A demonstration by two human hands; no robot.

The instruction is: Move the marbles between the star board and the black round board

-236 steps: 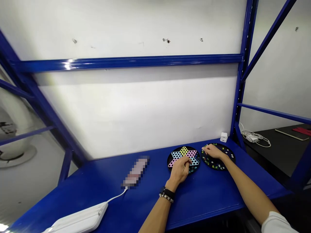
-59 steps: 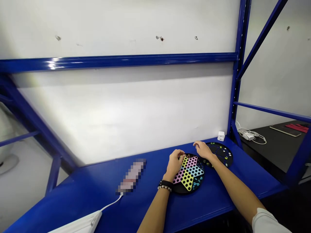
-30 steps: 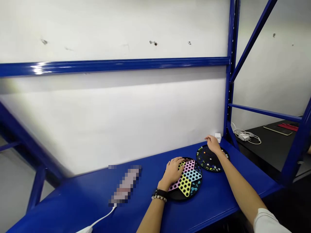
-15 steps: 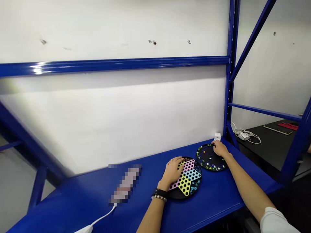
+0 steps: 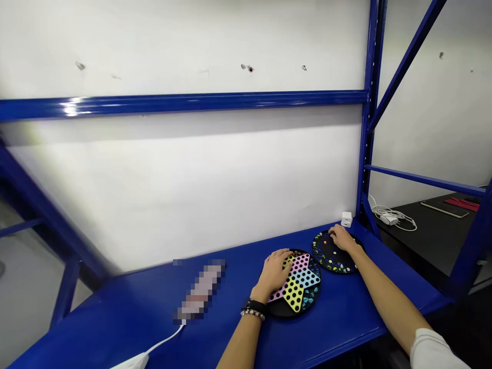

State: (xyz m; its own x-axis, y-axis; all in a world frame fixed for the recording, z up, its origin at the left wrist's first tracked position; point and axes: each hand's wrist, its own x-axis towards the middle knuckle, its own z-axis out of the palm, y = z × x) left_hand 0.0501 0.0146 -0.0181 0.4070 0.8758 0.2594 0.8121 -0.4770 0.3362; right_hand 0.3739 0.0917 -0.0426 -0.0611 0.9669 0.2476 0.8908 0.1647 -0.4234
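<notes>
My left hand (image 5: 274, 271) lies spread over the left part of a round Chinese checkers board (image 5: 303, 277). The board has a star of pink, yellow and blue points with black holes, and small teal pieces sit in its black rim. My right hand (image 5: 343, 238) is over the back of a round black tray (image 5: 331, 256), its fingers bent and drawn together at the tips. Whatever they hold, if anything, is too small to make out. Small green, blue and white pieces lie around the tray's edge, with an orange piece (image 5: 325, 242) farther in.
A blurred-out, long object (image 5: 202, 292) with a white cable (image 5: 167, 338) lies left on the blue table (image 5: 154, 287). White plug adapters (image 5: 346, 219) stand against the wall behind the tray. Blue frame posts (image 5: 367, 128) rise at the right, beside a black table (image 5: 426, 220) with a charger.
My right hand has moved left across the back of the tray, from its edge near the adapters. My left hand stays on the board. The view has shifted slightly.
</notes>
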